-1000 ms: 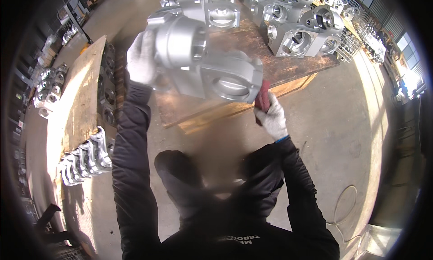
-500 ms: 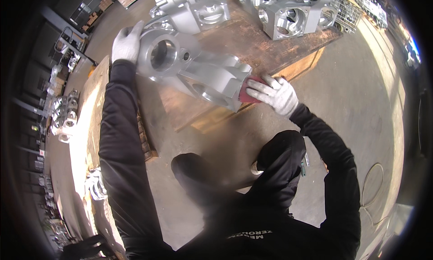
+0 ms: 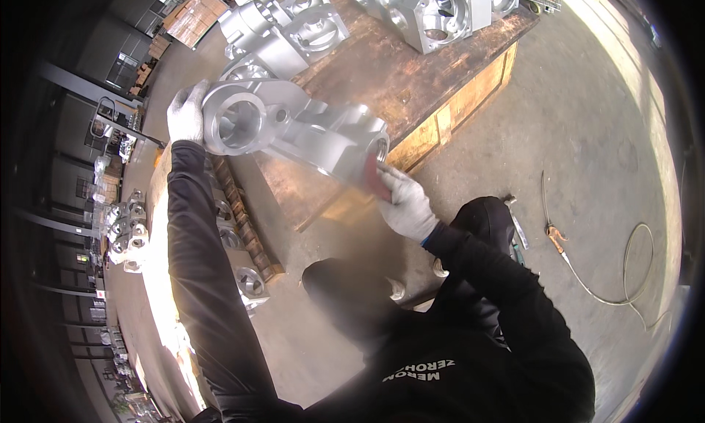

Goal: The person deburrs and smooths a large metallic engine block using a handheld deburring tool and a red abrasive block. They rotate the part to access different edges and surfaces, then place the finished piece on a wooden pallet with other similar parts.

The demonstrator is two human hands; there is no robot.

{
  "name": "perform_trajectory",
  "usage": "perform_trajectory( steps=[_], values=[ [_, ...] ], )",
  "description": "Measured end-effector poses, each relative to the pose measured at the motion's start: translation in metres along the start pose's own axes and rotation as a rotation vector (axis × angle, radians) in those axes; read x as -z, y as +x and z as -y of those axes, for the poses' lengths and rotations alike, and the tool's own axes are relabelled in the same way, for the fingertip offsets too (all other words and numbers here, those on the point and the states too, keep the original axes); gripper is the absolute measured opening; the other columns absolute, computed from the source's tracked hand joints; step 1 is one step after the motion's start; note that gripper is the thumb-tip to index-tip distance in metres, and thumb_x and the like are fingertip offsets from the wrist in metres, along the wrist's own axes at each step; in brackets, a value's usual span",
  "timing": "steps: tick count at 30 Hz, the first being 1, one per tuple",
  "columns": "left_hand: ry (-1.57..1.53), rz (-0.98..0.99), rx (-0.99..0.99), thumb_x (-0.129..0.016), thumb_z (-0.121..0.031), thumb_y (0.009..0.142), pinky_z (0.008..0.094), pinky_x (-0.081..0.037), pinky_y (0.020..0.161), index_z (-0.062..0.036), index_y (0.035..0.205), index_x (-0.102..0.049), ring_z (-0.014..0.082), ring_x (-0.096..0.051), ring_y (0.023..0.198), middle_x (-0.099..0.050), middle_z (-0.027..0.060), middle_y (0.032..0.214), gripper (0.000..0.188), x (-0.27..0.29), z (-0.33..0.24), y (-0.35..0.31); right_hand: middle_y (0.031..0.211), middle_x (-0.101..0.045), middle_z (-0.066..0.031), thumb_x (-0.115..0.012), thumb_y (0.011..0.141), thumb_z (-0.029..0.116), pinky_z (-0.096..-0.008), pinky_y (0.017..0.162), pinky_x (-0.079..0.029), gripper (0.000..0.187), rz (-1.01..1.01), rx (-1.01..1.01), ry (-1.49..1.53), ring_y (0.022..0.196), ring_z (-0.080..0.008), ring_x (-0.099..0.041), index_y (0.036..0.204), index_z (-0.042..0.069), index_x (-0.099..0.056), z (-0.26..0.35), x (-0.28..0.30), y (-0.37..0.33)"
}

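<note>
A large silver-grey metal casting [image 3: 312, 133] with a wide round bore lies over the near part of a worn wooden table [image 3: 367, 70]. At its bored left end, my gloved left hand [image 3: 186, 114] grips the rim. My gloved right hand [image 3: 408, 208] pinches a thin red abrasive pad [image 3: 376, 178], bent against the round right end of the casting. Part of the pad is hidden by my fingers.
More castings [image 3: 283, 30] stand at the table's far left, and another casting [image 3: 440, 19] at its far right. Low on the left, castings [image 3: 250, 280] sit beside a wooden edge. An air blow gun [image 3: 556, 236] with a hose lies on the floor at right.
My view has shifted. The casting's right end has turned, showing its round opening. My right hand and the red pad have moved left and down along that end; my left hand keeps its hold.
</note>
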State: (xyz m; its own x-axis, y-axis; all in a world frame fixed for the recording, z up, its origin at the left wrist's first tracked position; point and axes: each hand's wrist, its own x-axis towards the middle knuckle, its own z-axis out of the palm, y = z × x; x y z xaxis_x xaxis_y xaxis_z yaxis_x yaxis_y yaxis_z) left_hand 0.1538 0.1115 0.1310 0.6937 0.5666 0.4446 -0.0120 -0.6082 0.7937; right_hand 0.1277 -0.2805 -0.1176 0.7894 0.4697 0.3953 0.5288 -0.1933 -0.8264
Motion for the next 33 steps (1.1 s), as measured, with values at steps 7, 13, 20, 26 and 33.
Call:
perform_trajectory(
  steps=[7, 13, 20, 26, 33],
  values=[
    [0.005, -0.011, -0.001, -0.081, -0.027, 0.095, 0.0328, -0.056, 0.088, 0.0094, 0.121, -0.074, 0.0205, -0.072, 0.094, -0.079, 0.0157, 0.109, 0.045, 0.001, 0.005, 0.004, 0.14, -0.072, -0.0068, -0.072, 0.079, 0.009, -0.0398, 0.095, -0.056, 0.057, 0.08, 0.322, -0.435, 0.107, -0.0318, -0.069, 0.135, 0.009, -0.073, -0.028, 0.028, 0.014],
    [-0.015, -0.039, 0.037, -0.084, -0.033, 0.093, 0.0338, -0.055, 0.094, 0.013, 0.127, -0.07, 0.0234, -0.071, 0.104, -0.077, 0.0199, 0.118, 0.058, -0.002, 0.006, 0.003, 0.114, -0.076, -0.0155, -0.07, 0.089, 0.009, -0.0416, 0.083, -0.06, 0.037, 0.063, -0.355, 0.705, 0.099, -0.0336, -0.074, 0.126, 0.007, -0.073, -0.058, -0.013, -0.008],
    [0.073, -0.055, -0.013, -0.082, -0.032, 0.095, 0.0339, -0.055, 0.093, 0.0111, 0.124, -0.072, 0.0225, -0.071, 0.102, -0.077, 0.0193, 0.116, 0.053, -0.002, 0.011, 0.007, 0.097, -0.073, -0.0085, -0.067, 0.093, 0.005, -0.0372, 0.073, -0.058, 0.022, -0.214, -0.268, 0.646, 0.087, -0.0217, -0.071, 0.113, 0.002, -0.074, -0.018, -0.035, 0.006],
    [0.0, 0.001, -0.006, -0.08, -0.028, 0.097, 0.0321, -0.055, 0.09, 0.0063, 0.118, -0.076, 0.0191, -0.071, 0.097, -0.079, 0.0139, 0.108, 0.04, -0.001, 0.011, 0.004, 0.14, -0.071, -0.0082, -0.064, 0.085, 0.007, -0.0418, 0.092, -0.058, 0.054, 0.068, 0.259, -0.446, 0.106, -0.0274, -0.067, 0.139, 0.012, -0.073, -0.018, -0.005, -0.017],
    [0.068, -0.005, -0.052, -0.079, -0.034, 0.096, 0.034, -0.055, 0.091, 0.0041, 0.112, -0.079, 0.0218, -0.072, 0.094, -0.08, 0.0157, 0.103, 0.041, 0.001, 0.008, 0.004, 0.159, -0.061, 0.0005, -0.066, 0.089, 0.017, -0.0444, 0.092, -0.055, 0.06, 0.222, 0.857, -0.934, 0.108, -0.0274, -0.064, 0.149, 0.018, -0.066, -0.062, 0.071, 0.062]
  ],
)
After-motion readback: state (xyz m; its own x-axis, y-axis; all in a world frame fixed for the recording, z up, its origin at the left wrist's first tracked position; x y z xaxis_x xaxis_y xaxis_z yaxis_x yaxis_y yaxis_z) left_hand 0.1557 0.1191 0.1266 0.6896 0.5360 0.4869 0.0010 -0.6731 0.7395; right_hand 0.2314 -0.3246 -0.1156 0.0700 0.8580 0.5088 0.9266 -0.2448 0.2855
